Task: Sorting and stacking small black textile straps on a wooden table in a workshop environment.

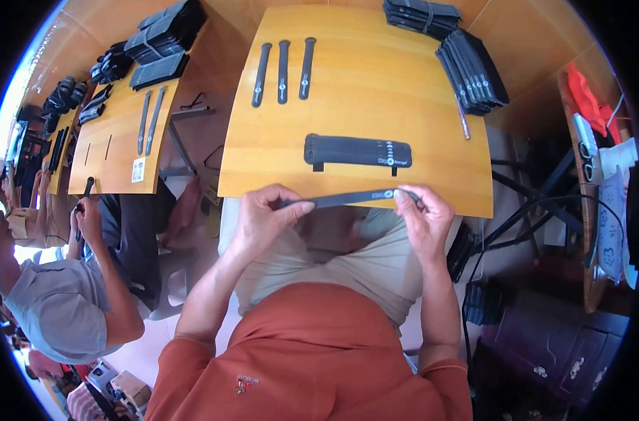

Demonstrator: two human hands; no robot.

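Observation:
A dark grey flat strap [346, 199] with a white print near one end is stretched level just past the table's near edge. My left hand [270, 216] pinches its left end between thumb and fingers. At the other end, beside the print, my right hand [426, 216] grips it the same way. Beyond it on the wooden table [361, 112] lies a neat overlapping row of similar straps [351, 150], with two small black tabs showing at its near side. Three single straps, the left one [261, 76], the middle one [283, 72] and the right one [307, 69], lie apart at the far left.
Banded strap bundles [421, 17] and a fanned stack [474, 74] occupy the far right corner, beside a thin pen [464, 121]. At left, a co-worker [67, 302] holds a dark strap at another table [116, 165]. A shelf [591, 281] and black cables stand right.

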